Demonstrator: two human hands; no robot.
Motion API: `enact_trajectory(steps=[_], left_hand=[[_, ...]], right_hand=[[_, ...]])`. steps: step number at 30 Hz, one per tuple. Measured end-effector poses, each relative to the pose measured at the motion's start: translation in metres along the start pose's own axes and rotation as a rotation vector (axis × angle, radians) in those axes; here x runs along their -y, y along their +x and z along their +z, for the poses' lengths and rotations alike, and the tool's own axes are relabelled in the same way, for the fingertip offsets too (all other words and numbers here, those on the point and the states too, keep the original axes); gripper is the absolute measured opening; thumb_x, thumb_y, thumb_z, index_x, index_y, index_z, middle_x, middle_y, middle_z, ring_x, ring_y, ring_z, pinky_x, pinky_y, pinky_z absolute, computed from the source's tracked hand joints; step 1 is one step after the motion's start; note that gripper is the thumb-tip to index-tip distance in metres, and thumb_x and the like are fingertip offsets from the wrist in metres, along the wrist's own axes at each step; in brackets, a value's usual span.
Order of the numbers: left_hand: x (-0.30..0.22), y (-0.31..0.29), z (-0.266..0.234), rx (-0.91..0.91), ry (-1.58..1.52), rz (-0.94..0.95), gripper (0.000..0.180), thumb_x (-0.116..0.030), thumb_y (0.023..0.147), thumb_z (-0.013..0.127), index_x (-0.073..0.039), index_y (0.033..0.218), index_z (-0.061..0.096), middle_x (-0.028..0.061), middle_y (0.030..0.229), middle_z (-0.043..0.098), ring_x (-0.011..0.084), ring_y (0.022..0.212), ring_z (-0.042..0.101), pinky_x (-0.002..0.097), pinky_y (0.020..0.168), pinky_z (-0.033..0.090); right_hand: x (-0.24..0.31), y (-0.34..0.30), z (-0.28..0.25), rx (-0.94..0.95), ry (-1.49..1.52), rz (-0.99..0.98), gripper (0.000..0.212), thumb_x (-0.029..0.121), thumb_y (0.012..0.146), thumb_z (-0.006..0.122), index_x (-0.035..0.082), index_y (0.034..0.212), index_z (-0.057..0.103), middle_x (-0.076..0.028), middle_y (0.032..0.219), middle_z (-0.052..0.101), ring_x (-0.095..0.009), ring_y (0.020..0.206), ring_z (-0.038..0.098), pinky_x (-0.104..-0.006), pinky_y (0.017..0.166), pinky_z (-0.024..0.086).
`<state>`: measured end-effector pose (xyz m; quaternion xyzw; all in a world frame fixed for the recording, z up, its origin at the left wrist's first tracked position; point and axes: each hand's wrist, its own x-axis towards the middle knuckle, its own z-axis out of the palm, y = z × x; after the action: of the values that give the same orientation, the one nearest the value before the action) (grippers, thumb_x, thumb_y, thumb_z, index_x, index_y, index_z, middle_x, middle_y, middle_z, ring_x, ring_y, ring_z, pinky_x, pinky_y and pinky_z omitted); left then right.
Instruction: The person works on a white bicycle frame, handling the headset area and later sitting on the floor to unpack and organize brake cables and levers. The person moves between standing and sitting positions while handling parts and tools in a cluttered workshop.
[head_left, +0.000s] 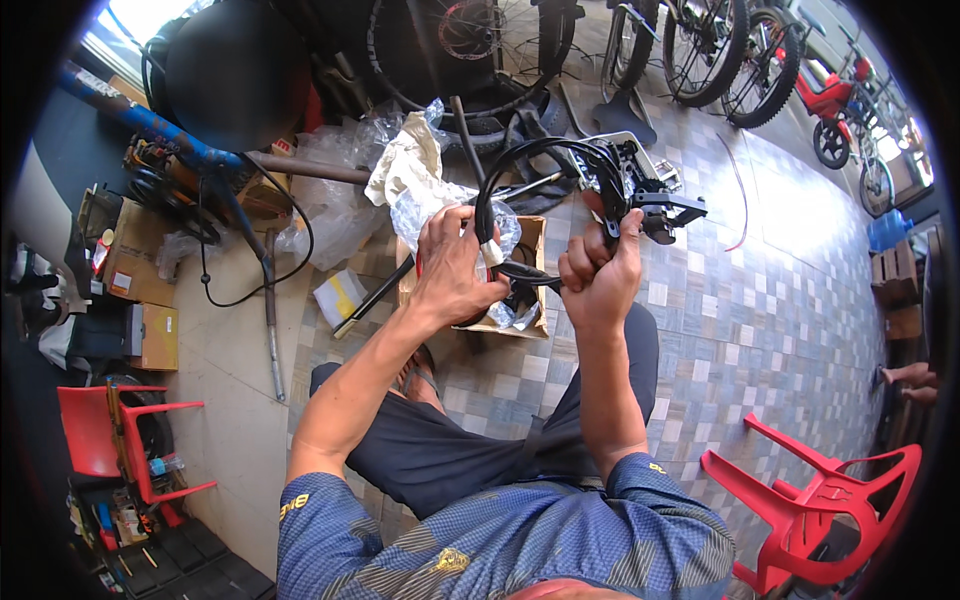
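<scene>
A loop of black cable [487,190] hangs between my hands above an open cardboard box [541,290]. My left hand [452,268] is closed around the cable's left side, near a white tag or connector [491,253]. My right hand [605,262] is closed with its thumb up, gripping the bundled cables just below a black and silver mechanical assembly [640,185]. That assembly sits over my right fingers with a black arm-like piece sticking out to the right. Clear plastic wrap [510,318] and dark parts show inside the box, partly hidden by my left hand.
Beyond the box lie crumpled off-white cloth or paper [408,160] and clear plastic bags [340,215]. A blue stand [180,140] reaches in from the left. Bicycle wheels [705,50] line the back. Red chairs stand at lower left [95,425] and lower right [800,510].
</scene>
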<state>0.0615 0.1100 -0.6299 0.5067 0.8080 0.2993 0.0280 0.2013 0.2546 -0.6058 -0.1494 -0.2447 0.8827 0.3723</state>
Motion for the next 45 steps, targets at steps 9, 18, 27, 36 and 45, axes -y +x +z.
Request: enact_trajectory(steps=[9,18,27,36,45], left_hand=[[0.014,0.003,-0.013,0.109,0.209,0.449,0.066,-0.031,0.063,0.081,-0.019,0.124,0.059,0.0106,0.137,0.039,0.0341,0.136,0.032,0.0542,0.117,0.022],[0.053,-0.003,-0.048,0.022,-0.144,0.033,0.037,-0.025,0.069,0.075,0.0,0.091,0.061,0.0123,0.085,0.057,0.0315,0.086,0.055,0.044,0.082,0.043],[0.038,0.016,-0.021,0.043,-0.261,-0.248,0.044,-0.041,0.092,0.072,0.002,0.092,0.061,0.0137,0.078,0.063,0.022,0.07,0.06,0.0374,0.067,0.047],[0.069,0.018,-0.028,0.021,-0.761,-0.443,0.027,-0.023,0.092,0.079,-0.002,0.104,0.067,-0.0043,0.073,0.061,0.0018,0.061,0.051,0.0215,0.053,0.038],[0.078,0.004,-0.066,0.03,-1.183,-0.479,0.036,-0.005,0.095,0.056,0.003,0.13,0.056,0.0079,0.096,0.067,0.0151,0.08,0.065,0.0289,0.069,0.051]], right_hand=[[0.009,0.017,-0.042,-0.031,0.005,0.266,0.058,0.05,0.109,0.038,-0.002,0.123,0.06,0.009,0.059,0.02,-0.005,0.044,0.017,-0.0249,0.038,0.018],[0.089,0.062,-0.095,-0.204,0.086,-0.15,0.053,0.045,0.11,0.038,-0.001,0.126,0.059,0.009,0.059,0.021,-0.004,0.044,0.016,-0.0239,0.037,0.016],[0.081,0.078,-0.131,-0.166,0.198,-0.101,0.052,0.048,0.108,0.041,0.003,0.128,0.058,0.008,0.061,0.025,-0.005,0.045,0.019,-0.0241,0.037,0.017],[-0.008,0.077,-0.14,-0.319,0.017,0.126,0.054,0.053,0.108,0.039,0.004,0.118,0.06,0.008,0.061,0.023,-0.006,0.047,0.019,-0.0244,0.04,0.017],[-0.139,0.054,-0.194,-0.413,-0.324,0.35,0.055,0.053,0.106,0.044,0.003,0.101,0.065,0.008,0.057,0.025,-0.006,0.039,0.025,-0.0257,0.036,0.023]])
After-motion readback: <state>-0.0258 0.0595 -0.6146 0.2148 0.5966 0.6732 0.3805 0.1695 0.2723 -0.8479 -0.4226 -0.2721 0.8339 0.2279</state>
